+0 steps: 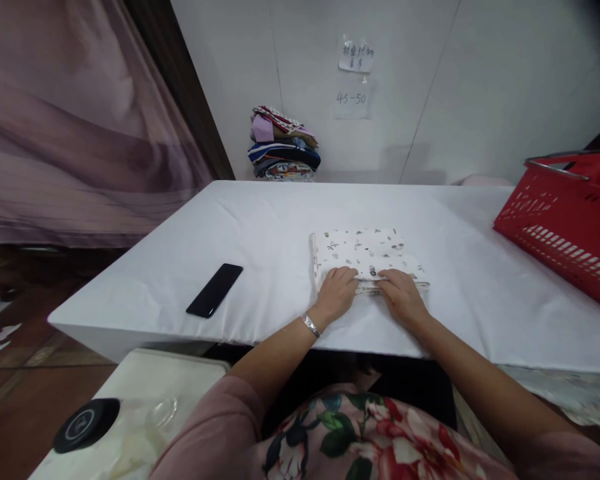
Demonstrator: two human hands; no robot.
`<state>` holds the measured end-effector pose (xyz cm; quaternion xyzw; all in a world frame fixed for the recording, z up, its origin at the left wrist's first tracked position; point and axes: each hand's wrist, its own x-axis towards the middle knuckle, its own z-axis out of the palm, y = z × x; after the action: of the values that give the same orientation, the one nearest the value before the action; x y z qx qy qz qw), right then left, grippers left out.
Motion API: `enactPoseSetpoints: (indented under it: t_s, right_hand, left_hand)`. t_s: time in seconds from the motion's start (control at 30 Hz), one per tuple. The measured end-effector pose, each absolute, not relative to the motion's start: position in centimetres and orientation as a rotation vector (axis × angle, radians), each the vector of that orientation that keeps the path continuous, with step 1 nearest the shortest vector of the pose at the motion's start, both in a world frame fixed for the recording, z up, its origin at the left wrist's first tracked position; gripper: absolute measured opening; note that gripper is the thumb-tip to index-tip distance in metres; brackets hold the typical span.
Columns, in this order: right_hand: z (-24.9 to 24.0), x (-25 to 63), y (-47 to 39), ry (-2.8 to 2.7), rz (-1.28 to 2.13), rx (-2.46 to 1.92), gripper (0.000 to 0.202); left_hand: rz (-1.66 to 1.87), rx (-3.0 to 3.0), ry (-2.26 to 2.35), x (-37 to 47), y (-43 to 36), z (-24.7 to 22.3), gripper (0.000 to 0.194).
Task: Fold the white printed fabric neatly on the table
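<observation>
A white cloth [357, 250] printed with small grey, green and brown figures lies folded into a flat rectangle on the white-covered table [275, 233]. My left hand [338, 293], with a silver bracelet on its wrist, holds the cloth's near edge left of its middle. Just to the right, my right hand [403, 297] grips the same edge. The fingers of both hands are bent over the top layer; my thumbs are mostly hidden. Layers of fabric show at the near edge between the hands.
A black phone [215, 290] lies left on the table. At the right stands a red basket [570, 227]. Folded fabrics [284, 143] are stacked at the back against the wall. A white surface [145, 380] at lower left bears a round black object [87, 425].
</observation>
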<state>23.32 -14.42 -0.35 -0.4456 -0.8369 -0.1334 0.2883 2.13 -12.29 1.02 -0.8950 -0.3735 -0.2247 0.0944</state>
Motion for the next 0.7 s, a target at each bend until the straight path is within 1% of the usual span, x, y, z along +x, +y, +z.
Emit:
enactPoseSetpoints:
  t_s: [0.27,0.4,0.5,0.7]
  right_hand:
    - [0.00,23.29,-14.36,-2.312,-0.272,-1.161,0.022]
    - [0.16,23.08,-14.36,-2.284,-0.228,-1.236,0.024]
    - [0.25,23.06,-14.29,-2.306,-0.246,-1.228,0.025]
    - [0.36,23.19,-14.27,-2.373,-0.251,-1.195,0.023]
  left_hand:
    - [-0.605,-2.704,-1.084,2.08,-12.25,0.81,0.017]
    - [-0.606,-2.697,-1.128,2.17,-12.29,0.67,0.016]
    - [-0.619,-2.697,-1.131,2.19,-12.33,0.66,0.019]
    - [-0.530,-2.736,-1.095,2.04,-12.47,0.87,0.015]
